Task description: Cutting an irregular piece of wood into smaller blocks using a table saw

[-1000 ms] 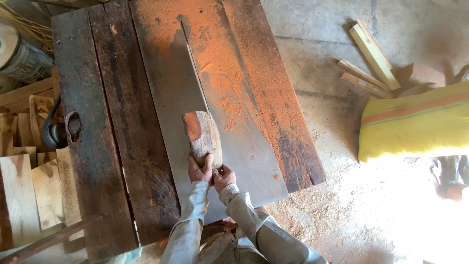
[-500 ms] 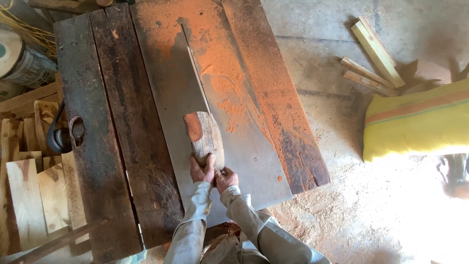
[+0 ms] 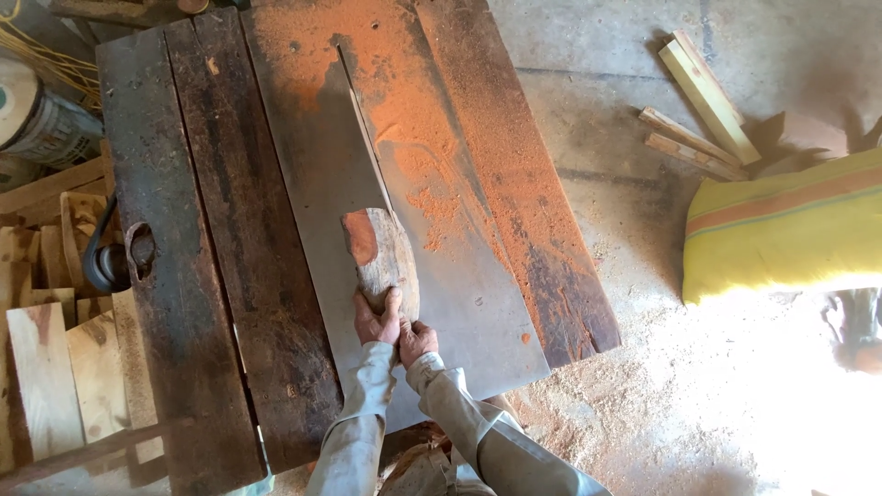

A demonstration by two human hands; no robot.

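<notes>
A short, rough log piece point(image 3: 382, 256) with a reddish cut face lies on the grey metal plate point(image 3: 322, 184) of a saw table. It sits at the near end of the long blade slot point(image 3: 363, 129). My left hand point(image 3: 376, 319) grips the log's near end. Just behind it, my right hand point(image 3: 417, 340) presses against the same end. Both grey sleeves reach in from the bottom edge.
Dark wooden planks point(image 3: 184, 276) flank the plate, and orange sawdust point(image 3: 432, 110) covers its far right part. Cut wood blocks point(image 3: 46, 367) pile up at the left. A yellow sack point(image 3: 781, 230) and loose sticks point(image 3: 698, 101) lie on the sawdust-strewn floor at the right.
The view has shifted slightly. The log and both hands stay in nearly the same place on the plate.
</notes>
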